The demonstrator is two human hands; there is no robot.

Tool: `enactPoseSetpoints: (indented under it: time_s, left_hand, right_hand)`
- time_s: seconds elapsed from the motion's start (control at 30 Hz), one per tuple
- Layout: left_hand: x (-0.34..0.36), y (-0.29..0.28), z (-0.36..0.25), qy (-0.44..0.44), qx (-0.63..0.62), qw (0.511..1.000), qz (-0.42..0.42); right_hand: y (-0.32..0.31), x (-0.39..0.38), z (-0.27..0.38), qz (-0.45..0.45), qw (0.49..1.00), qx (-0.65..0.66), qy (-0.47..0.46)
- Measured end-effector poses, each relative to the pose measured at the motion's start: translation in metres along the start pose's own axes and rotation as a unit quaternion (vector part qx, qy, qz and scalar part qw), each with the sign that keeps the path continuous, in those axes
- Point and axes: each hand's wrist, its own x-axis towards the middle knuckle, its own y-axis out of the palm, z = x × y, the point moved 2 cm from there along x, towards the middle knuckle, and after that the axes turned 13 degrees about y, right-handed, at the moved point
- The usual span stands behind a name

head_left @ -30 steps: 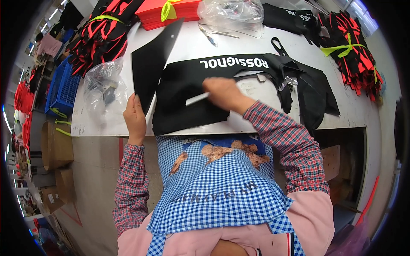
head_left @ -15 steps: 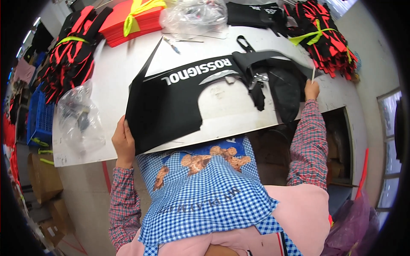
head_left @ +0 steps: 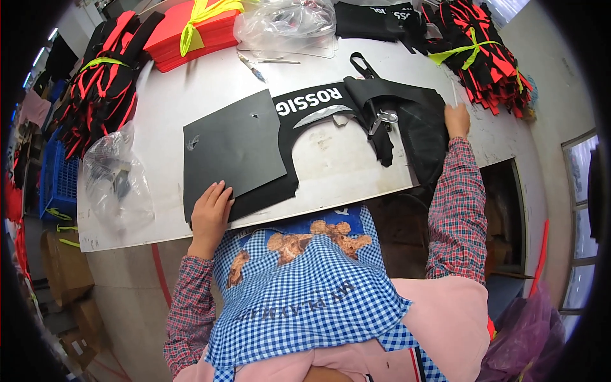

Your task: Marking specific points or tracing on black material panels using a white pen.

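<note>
A dark grey rectangular sheet (head_left: 238,137) with two small cut holes lies over the left part of a black fabric piece (head_left: 318,99) with white lettering. My left hand (head_left: 212,213) rests at the sheet's lower edge, its fingers stretched out flat on the sheet and the black fabric. At the fabric's right end, my right hand (head_left: 457,121) is closed around a thin white stick, like a marking pencil (head_left: 454,93). Between the hands, a silver metal clip (head_left: 384,118) sits on the fabric beside a rounded black flap (head_left: 423,137). A black loop (head_left: 362,65) sticks out at the far edge.
On the white table (head_left: 324,162), tied bundles of black-and-red pieces (head_left: 105,76) stand left and right. A red stack (head_left: 194,38), clear plastic bags (head_left: 285,28), folded black pieces (head_left: 372,22) and a pen (head_left: 251,67) lie along the back. A blue crate (head_left: 58,178) is at left.
The grey sheet has come down flat over the fabric's left part, covering some lettering. My left hand has shifted right onto its lower edge; my right hand has moved slightly left and away from me.
</note>
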Motion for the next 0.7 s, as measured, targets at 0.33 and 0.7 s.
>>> enactPoseSetpoints:
  time_s: [0.33,0.7]
  left_hand:
    - [-0.005,-0.005,0.002,-0.119,-0.013,0.992,0.044]
    - [-0.03,-0.001,0.037,-0.247,0.016,0.967,0.062]
  right_hand:
    - [-0.011,-0.143,0.168,0.156,0.963,-0.008,-0.218]
    - [-0.04,-0.05,0.095,0.065,0.998,-0.02,-0.018]
